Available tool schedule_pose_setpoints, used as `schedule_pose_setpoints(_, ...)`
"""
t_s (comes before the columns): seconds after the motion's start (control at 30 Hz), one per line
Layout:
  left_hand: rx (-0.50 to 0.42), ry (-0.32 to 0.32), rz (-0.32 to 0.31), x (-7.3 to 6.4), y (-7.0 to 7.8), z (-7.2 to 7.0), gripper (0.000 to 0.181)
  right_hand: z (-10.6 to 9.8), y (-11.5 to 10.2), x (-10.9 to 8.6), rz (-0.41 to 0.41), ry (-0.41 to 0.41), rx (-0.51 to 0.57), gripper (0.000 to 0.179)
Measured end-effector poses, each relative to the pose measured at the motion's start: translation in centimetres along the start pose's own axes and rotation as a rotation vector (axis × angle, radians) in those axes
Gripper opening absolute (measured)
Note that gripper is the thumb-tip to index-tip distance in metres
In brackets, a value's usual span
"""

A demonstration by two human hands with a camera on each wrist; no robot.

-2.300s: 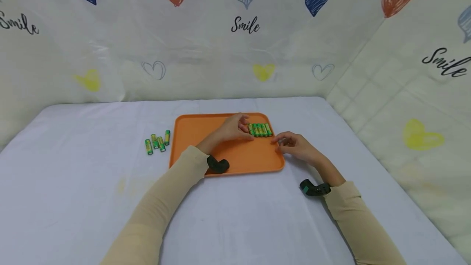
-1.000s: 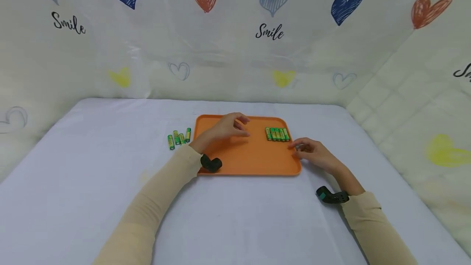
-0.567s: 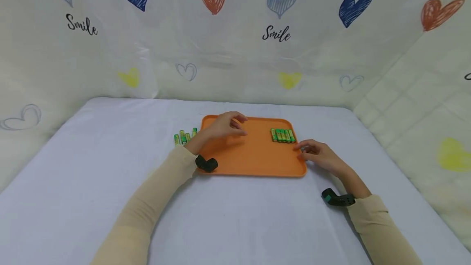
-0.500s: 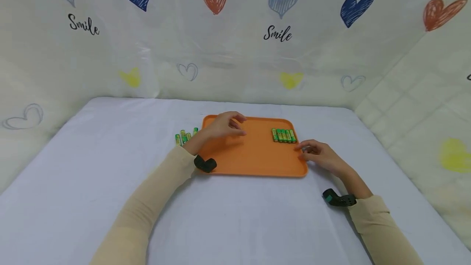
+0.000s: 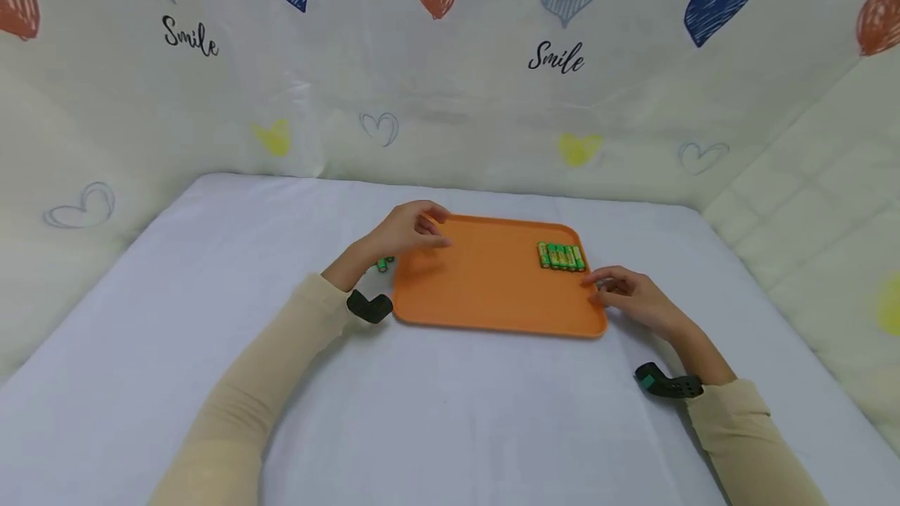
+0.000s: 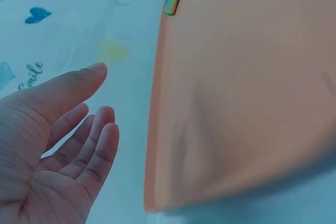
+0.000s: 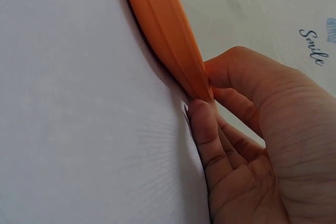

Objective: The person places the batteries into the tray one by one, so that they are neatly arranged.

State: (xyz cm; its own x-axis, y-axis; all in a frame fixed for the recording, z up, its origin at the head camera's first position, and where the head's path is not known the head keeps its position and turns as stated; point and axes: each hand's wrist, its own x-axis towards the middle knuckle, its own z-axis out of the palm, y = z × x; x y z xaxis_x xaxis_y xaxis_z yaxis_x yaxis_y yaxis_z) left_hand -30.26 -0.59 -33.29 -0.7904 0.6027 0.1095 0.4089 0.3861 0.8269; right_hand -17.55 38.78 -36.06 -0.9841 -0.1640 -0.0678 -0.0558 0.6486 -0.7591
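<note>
An orange tray (image 5: 492, 287) lies on the white-covered table. Near its far right corner, several green-and-yellow batteries (image 5: 561, 257) lie side by side in a row. My left hand (image 5: 406, 229) hovers over the tray's left edge, holding nothing; its thumb and fingers are parted, as the left wrist view confirms. More batteries (image 5: 382, 265) lie on the cloth left of the tray, mostly hidden behind the left wrist. At the tray's right side, my right hand (image 5: 629, 295) pinches the rim (image 7: 181, 40) between thumb and fingers.
White cloth (image 5: 450, 412) covers the table. Behind it hangs a pale wall sheet (image 5: 478, 100) printed with hearts and "Smile". A black band device sits on each wrist, the left one (image 5: 369, 307) close to the tray's near left corner.
My left hand has moved left from beside the battery row to the tray's left edge, now covering most of the loose batteries. The right hand stays at the rim. The view has shifted.
</note>
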Motion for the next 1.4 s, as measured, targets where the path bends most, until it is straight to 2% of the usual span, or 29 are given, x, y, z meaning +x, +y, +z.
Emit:
schedule_pose_setpoints(0.43,0.089,0.047,0.019,-3.4,-1.9,-3.1,0.051,0.2,0.4,0.0,-0.014,0.005,0.002,0.039)
schedule_pose_setpoints(0.63,0.147,0.069,-0.015,-4.7,-2.5,-4.0,0.051,0.1,0.3,-0.2,-0.016,0.009,0.0,0.039)
schedule_pose_setpoints(0.9,0.159,0.088,-0.052,-7.1,-3.7,-5.3,0.052,0.2,0.3,-0.3,-0.052,-0.009,0.055,0.037)
schedule_pose_setpoints(1.13,0.153,0.063,-0.114,-8.5,-4.7,-5.6,0.056,0.2,0.1,-0.4,-0.028,-0.001,0.031,0.037)
schedule_pose_setpoints(1.4,0.153,0.031,-0.183,-9.3,-5.8,-5.6,0.057,0.3,0.0,-0.5,-0.051,0.006,0.035,0.036)
